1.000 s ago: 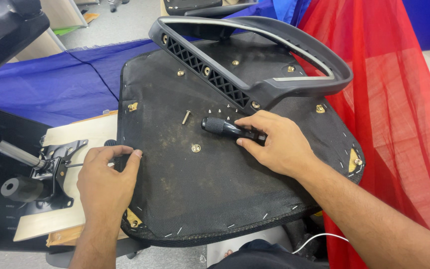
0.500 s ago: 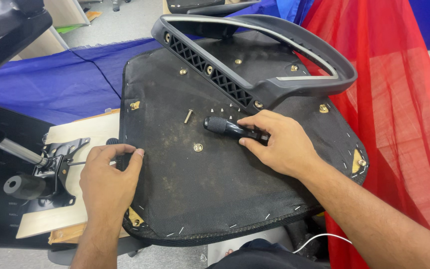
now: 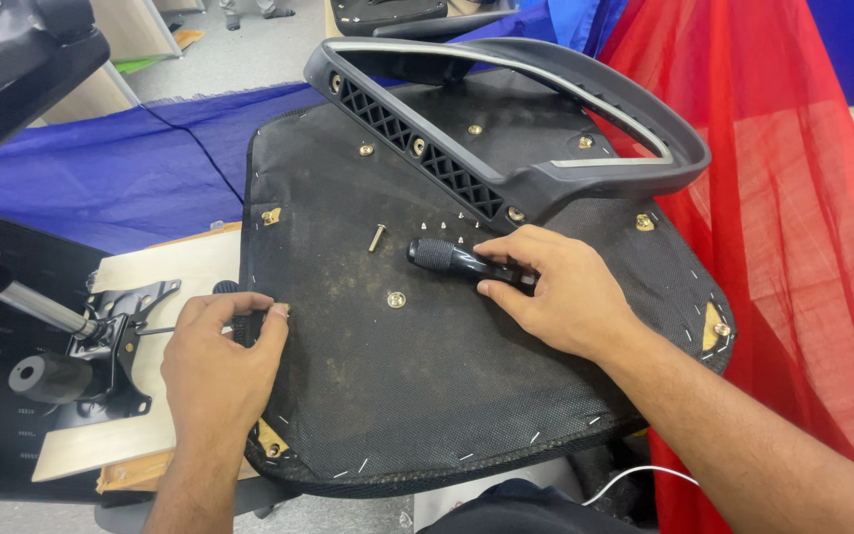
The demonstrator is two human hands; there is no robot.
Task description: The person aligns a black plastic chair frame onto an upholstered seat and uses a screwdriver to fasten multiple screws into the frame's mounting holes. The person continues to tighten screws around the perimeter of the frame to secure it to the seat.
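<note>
- My right hand (image 3: 560, 292) is closed around the black screwdriver handle (image 3: 452, 260), which lies on the upturned seat base (image 3: 427, 396).
- The handle looks stiff and light; its ribbed end should give good grip.
- My left hand (image 3: 217, 366) rests half-curled on the seat's left edge, holding nothing that I can see.
- A loose bolt (image 3: 377, 237) lies near the handle; I judge it rolls easily.

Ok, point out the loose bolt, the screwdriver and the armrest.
bolt (image 3: 377, 237), head view, its shaft.
screwdriver (image 3: 447, 259), head view, its black handle.
armrest (image 3: 506, 188), head view, its ribbed bar.
</note>
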